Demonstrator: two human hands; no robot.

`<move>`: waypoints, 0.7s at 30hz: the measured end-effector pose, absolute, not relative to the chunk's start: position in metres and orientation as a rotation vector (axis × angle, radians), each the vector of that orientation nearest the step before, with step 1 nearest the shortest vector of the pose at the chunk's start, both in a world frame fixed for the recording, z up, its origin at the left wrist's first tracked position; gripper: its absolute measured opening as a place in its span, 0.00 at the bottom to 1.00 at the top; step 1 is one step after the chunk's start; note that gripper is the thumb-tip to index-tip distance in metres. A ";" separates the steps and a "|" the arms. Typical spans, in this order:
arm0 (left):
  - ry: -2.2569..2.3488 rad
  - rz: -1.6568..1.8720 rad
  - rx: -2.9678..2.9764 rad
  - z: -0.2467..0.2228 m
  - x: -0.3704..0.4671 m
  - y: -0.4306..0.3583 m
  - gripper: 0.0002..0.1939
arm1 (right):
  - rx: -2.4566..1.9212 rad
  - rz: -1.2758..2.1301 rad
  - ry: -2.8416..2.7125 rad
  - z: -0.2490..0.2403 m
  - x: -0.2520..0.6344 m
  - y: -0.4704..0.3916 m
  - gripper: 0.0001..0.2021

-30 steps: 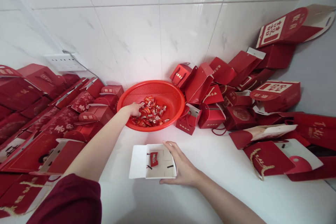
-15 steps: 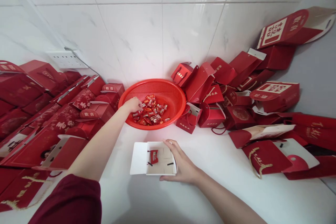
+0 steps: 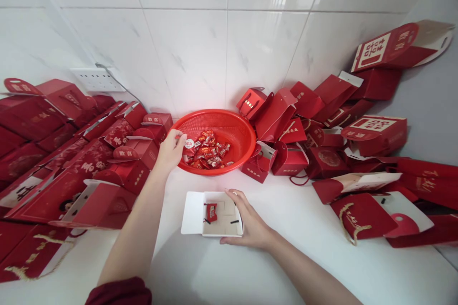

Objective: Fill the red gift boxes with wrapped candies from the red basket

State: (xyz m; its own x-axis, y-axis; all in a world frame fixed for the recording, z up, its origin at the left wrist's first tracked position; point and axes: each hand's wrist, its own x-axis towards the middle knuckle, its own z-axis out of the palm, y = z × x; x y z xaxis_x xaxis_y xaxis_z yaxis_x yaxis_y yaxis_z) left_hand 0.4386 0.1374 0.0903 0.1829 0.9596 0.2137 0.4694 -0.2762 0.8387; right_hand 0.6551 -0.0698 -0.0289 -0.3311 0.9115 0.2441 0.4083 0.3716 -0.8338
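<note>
My left hand (image 3: pixel 171 150) is at the near left rim of a red plastic basket (image 3: pixel 246 134), its fingers pinched on a red wrapped candy (image 3: pixel 189 144) with a round white mark. Several more red wrapped candies (image 3: pixel 211 152) lie heaped in the basket. On the white table, my right hand (image 3: pixel 250 224) grips the right side of an open box (image 3: pixel 193 213), which shows a white inside and has a flap folded out to the left. Inside it lies one small red packet (image 3: pixel 212 212).
Many red gift boxes stand packed at the left (image 3: pixel 95 157). Others are piled loosely at the right (image 3: pixel 327 159). A white power strip (image 3: pixel 98 79) with a cable is by the tiled wall (image 3: pixel 186 52) behind the basket.
My left hand has drawn back from the candies to the basket's left rim, bringing a candy with it. My right hand still holds the box, and the view has shifted slightly.
</note>
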 end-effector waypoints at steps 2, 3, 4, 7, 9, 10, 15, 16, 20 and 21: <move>1.262 1.046 1.678 0.088 0.438 0.132 0.14 | -1.158 0.887 -1.897 -0.030 0.655 -0.070 0.59; 1.216 1.057 1.605 0.088 0.438 0.132 0.16 | -1.162 0.889 -1.896 -0.030 0.655 -0.070 0.59; 1.171 1.066 1.541 0.087 0.437 0.132 0.17 | -1.164 0.889 -1.896 -0.031 0.655 -0.071 0.59; 1.055 1.071 1.399 0.085 0.435 0.136 0.22 | -1.166 0.888 -1.902 -0.033 0.655 -0.071 0.59; 1.000 1.049 1.352 0.083 0.433 0.137 0.24 | -1.179 0.901 -1.902 -0.034 0.655 -0.071 0.59; 0.978 1.028 1.343 0.082 0.432 0.137 0.24 | -1.185 0.908 -1.901 -0.034 0.654 -0.071 0.58; 0.915 0.863 1.428 0.079 0.434 0.133 0.15 | -1.204 0.931 -1.900 -0.034 0.654 -0.072 0.59; 0.911 0.834 1.455 0.078 0.436 0.132 0.14 | -1.208 0.937 -1.900 -0.034 0.654 -0.072 0.59; 0.907 0.795 1.532 0.076 0.441 0.131 0.12 | -1.204 0.950 -1.895 -0.034 0.654 -0.072 0.59; 0.908 0.803 1.542 0.075 0.441 0.131 0.12 | -1.199 0.949 -1.895 -0.034 0.653 -0.071 0.59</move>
